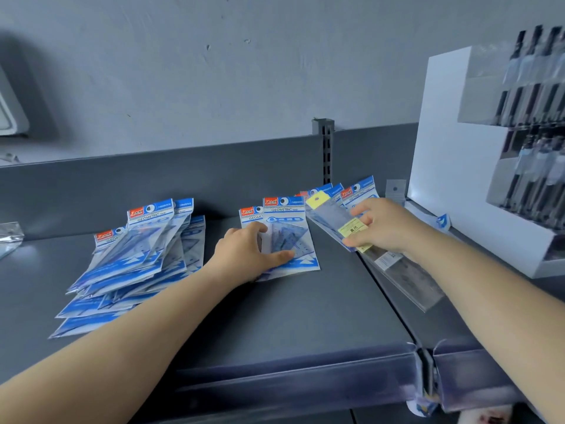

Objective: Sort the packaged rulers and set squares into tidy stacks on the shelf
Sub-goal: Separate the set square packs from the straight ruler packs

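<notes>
Both grips are down on the shelf (290, 316), each on a packet. Left hand (244, 255) lies with fingers nearly straight and spread over the middle stack (287, 237) of set-square packs, thumb along its near edge, pressing rather than holding. Right hand (379, 224) pinches a clear ruler pack (330, 221) with a yellow hanger tab, thumb at its near edge and fingertips on its top.

That ruler pack runs diagonally, tab end far-left, other end near-right under the right hand, so its long axis points toward the wrist. It lies over the right pile (357, 194) of blue-headed packs and is just right of the middle stack; the right hand is plainly the nearer one to shift it. A second long clear pack (403, 273) lies beside it, running nearer and rightward beneath the forearm.

To the left, a loose fanned heap (128, 264) of set-square packs sprawls, well apart from the middle stack and not yet squared.

Farther right stands a white display box (452, 166), its tiered compartments holding rows of upright dark pens; detail there is blurred.
</notes>
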`<state>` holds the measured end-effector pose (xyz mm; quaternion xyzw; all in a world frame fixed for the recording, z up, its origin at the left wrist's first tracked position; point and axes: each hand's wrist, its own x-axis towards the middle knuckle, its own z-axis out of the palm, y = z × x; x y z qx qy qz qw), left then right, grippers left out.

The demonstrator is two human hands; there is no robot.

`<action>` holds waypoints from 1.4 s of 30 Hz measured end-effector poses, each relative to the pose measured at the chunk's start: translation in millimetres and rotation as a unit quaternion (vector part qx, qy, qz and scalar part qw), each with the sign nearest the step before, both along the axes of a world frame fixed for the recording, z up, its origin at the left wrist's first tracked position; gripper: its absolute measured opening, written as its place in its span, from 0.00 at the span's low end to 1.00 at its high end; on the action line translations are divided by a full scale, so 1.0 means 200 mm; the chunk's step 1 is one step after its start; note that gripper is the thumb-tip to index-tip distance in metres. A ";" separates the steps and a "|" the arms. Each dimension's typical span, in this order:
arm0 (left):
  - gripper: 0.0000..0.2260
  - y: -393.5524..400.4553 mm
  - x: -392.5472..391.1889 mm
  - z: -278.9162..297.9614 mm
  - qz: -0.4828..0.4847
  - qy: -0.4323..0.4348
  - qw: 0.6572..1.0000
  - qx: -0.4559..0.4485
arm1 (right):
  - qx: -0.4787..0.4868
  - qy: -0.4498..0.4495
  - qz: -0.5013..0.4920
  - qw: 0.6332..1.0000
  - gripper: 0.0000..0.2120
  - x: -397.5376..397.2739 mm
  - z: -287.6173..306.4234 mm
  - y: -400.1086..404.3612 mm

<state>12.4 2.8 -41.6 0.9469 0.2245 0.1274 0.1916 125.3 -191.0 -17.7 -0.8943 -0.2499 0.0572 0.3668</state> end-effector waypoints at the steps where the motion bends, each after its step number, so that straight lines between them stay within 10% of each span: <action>1: 0.32 0.01 0.00 0.00 -0.003 -0.018 1.000 -0.025 | 0.044 0.023 0.008 0.999 0.29 0.00 0.00 0.00; 14: 0.15 0.04 0.01 0.05 0.013 -0.096 0.983 -0.157 | 0.266 0.160 0.031 0.950 0.23 -0.03 0.05 0.03; 22: 0.12 0.02 -0.15 0.19 0.015 -0.258 0.871 -0.417 | 0.355 0.204 0.105 0.906 0.17 -0.15 0.12 0.07; 33: 0.15 0.29 -0.49 0.32 0.075 -0.387 0.811 -0.433 | 0.374 0.243 0.146 0.883 0.09 -0.42 0.21 0.42; 42: 0.24 0.64 -0.55 0.23 0.106 -0.300 0.892 -0.320 | 0.371 0.254 0.176 0.876 0.07 -0.61 0.27 0.75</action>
